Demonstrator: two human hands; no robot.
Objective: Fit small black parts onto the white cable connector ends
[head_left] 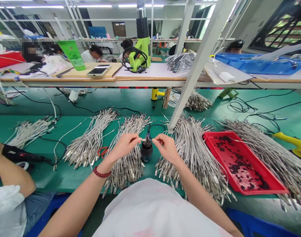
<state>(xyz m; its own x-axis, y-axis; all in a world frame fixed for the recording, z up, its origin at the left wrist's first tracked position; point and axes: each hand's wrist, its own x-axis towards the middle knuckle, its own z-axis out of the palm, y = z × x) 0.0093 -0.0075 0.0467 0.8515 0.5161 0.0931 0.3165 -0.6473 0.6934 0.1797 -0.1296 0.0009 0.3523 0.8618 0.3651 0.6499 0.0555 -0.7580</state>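
Your left hand [125, 144] and right hand [166, 146] meet over the near middle of the green surface [24, 110]. The fingers of each hand are pressed together, pinching the two ends of a short white cable piece [147, 140]. The cable piece sits directly above a small black heat tool [146, 150], which stands upright on the surface between your hands.

Bundles of white cables [91, 138] lie fanned across the surface on both sides of the heat tool, with more bundles toward the far edge. Orange scissors [103, 151] lie just left of your left hand, partly under cables. A red tray [241, 163] holding small dark parts rests near the right edge. A yellow tool [295, 144] lies at the far right edge.

A white slanted post [197, 64] rises from the middle of the surface to a raised shelf [152, 77]. The shelf carries a green heat gun [140, 49], a phone [99, 70] and a blue tray [259, 64]. Beyond the shelf, other people sit at work under ceiling strip lights. A co-worker's arm [9, 174] rests at the near left edge.
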